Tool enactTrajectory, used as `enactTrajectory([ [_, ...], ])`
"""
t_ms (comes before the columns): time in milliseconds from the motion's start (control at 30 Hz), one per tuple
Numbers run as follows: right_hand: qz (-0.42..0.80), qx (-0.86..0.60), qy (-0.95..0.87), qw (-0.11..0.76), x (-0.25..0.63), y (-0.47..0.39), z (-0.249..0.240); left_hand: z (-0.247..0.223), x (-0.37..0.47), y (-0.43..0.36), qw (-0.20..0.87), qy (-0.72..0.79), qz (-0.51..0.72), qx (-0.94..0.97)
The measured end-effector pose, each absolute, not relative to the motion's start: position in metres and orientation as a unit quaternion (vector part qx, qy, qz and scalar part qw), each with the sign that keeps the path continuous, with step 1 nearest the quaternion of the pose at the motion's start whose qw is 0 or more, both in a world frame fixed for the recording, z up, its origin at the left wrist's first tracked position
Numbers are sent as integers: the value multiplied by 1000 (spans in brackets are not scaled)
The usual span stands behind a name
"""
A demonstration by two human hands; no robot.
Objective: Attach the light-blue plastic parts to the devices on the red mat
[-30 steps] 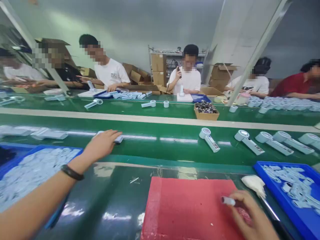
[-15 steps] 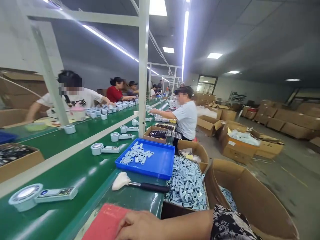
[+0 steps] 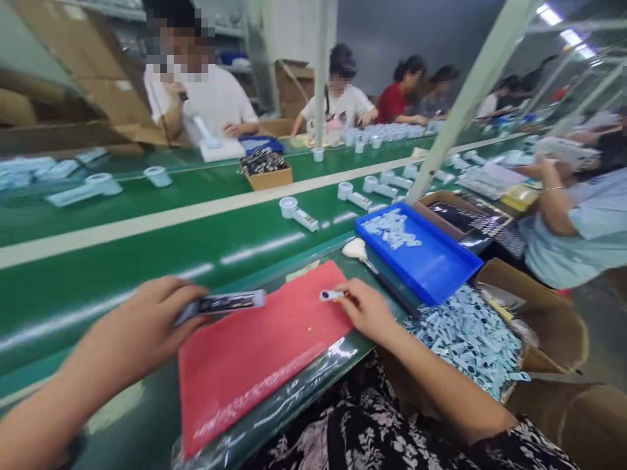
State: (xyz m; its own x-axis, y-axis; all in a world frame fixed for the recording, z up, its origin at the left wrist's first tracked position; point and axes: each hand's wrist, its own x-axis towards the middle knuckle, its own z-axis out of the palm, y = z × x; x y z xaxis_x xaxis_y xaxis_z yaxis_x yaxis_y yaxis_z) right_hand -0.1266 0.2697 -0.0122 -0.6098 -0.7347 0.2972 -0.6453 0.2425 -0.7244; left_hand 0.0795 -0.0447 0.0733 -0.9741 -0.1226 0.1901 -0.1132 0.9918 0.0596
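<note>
The left hand (image 3: 134, 329) hovers over the worktop's (image 3: 147, 261) near edge, its grip clamped on a slim pale handle part (image 3: 223, 303) whose free end reaches over the left edge of the red mat (image 3: 255, 352). Over the mat's far right corner, the right hand (image 3: 367, 310) pinches a small white cap (image 3: 332, 296) between its fingertips. Just right lie a brush (image 3: 377, 274) and a blue tray (image 3: 431, 261).
</note>
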Motion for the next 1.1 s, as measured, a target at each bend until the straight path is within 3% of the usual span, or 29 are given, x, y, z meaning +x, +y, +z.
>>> enactTrajectory([
  [200,-477,-417,772,55,-130,276,11,37,15,46,7,-1000,-26,-16],
  [333,-436,-447,778,65,-121,265,17,25,0,56,-18,-1000,-12,-21],
  [533,-307,-513,799,65,-100,234,16,24,12,41,67,-963,-254,-63],
  [633,-260,-521,811,52,-95,230,17,20,10,42,100,-954,-271,-77],
  [767,-313,-502,805,52,-100,233,17,13,7,43,114,-948,-289,-70],
  [967,-450,-389,763,254,-114,234,2,14,12,47,125,-946,-292,-70],
  [1100,-371,-478,758,244,-105,243,4,16,27,59,103,-958,-257,-75],
])
